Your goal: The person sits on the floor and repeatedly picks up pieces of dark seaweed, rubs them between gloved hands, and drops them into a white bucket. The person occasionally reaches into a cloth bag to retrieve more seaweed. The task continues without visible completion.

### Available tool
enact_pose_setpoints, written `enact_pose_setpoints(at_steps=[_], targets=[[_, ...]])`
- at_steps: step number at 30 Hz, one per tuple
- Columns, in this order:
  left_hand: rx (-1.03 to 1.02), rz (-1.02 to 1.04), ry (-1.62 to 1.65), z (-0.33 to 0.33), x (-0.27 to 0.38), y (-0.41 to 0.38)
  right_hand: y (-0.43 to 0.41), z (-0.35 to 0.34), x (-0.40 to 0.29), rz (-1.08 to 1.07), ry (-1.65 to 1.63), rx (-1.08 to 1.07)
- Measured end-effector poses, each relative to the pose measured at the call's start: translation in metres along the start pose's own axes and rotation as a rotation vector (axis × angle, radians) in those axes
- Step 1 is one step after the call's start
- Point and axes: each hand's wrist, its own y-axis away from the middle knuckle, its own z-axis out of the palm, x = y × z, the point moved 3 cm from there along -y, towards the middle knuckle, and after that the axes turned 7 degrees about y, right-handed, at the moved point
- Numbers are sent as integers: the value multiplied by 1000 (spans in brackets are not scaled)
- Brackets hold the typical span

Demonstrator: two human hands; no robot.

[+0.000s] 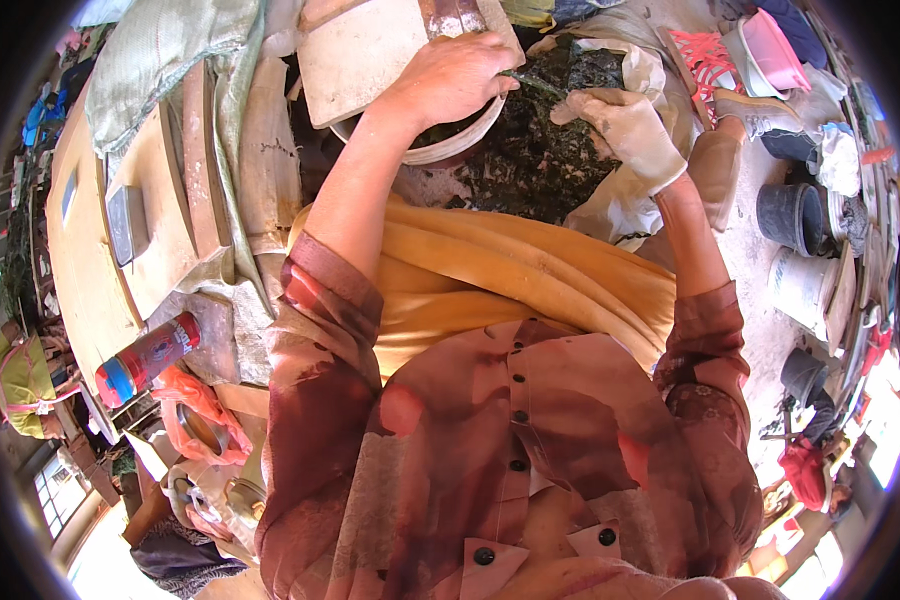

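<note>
My bare left hand (457,79) is over the edge of a pale board (352,71), above the rim of a white bucket (461,142). A thin dark green strip (538,84), perhaps seaweed, runs from its fingertips to my right hand (626,135), which wears a pale glove. Both hands appear to pinch the strip. Below them spreads a heap of wet, dark green strands (525,161), partly on a white woven sack (637,202). The board covers part of the bucket, so most of its inside is hidden.
Wooden boards (150,217) with a woven sack (172,67) stand on the left, near a red bottle (150,358) and an orange plastic bag (202,424). Right are a black bucket (787,217), a pink basin (776,52) and a person's shoe (757,112). Yellow-brown cloth (480,255) covers my lap.
</note>
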Motion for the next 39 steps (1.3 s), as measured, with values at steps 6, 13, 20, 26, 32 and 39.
enact_pose_setpoints(at_steps=[6, 13, 20, 26, 32, 39], targets=[[-28, -234, 147, 7, 10, -12, -13, -9, 22, -249, 180, 554], [-208, -93, 81, 31, 49, -20, -12, 33, 28, 80, -602, 109], [212, -372, 711, -5, -2, -16, 19, -9, -5, 137, -194, -162], [-94, -264, 956, 15, 44, -23, 29, -8, -23, 19, -122, -249], [-125, -292, 990, 14, 38, -21, 40, -24, -27, 22, -228, -252], [-124, -334, 976, 11, 28, -21, 40, -31, -11, 152, -251, -134]])
